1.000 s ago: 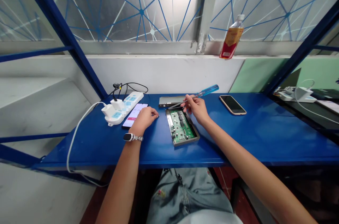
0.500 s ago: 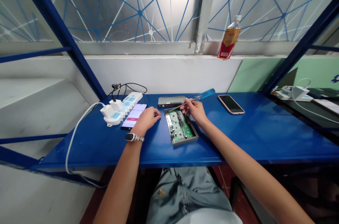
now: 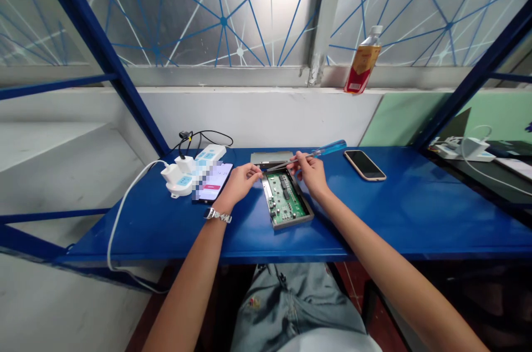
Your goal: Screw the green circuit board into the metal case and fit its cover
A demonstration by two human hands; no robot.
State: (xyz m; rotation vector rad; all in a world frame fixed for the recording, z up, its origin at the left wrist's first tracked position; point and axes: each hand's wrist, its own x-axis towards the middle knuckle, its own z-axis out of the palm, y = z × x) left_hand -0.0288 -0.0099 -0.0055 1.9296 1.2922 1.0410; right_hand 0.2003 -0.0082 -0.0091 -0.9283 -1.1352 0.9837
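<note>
My right hand (image 3: 311, 176) grips a screwdriver (image 3: 330, 148) with a clear blue handle. Its shaft slants down to the left, the tip by the far left corner of an open metal case. A green circuit board (image 3: 285, 199) sits inside this grey case (image 3: 293, 223) on the table. At that same corner is my left hand (image 3: 243, 183), its thumb and fingers pinched together near the screwdriver tip; whatever they hold is too small to make out. Behind the case lies a flat grey metal cover (image 3: 272, 157), partly hidden by my hands.
On the blue table (image 3: 394, 219), a lit phone (image 3: 214, 183) lies left of my left hand, beside a white power strip (image 3: 180, 185) with plugs and cables. A dark-screened phone (image 3: 364, 165) is at the right. A drink bottle (image 3: 363, 61) stands on the ledge behind.
My left hand has moved right, to the case's far left corner, with its fingers now pinched. The screwdriver in my right hand has shifted slightly to the right. The view has moved a little.
</note>
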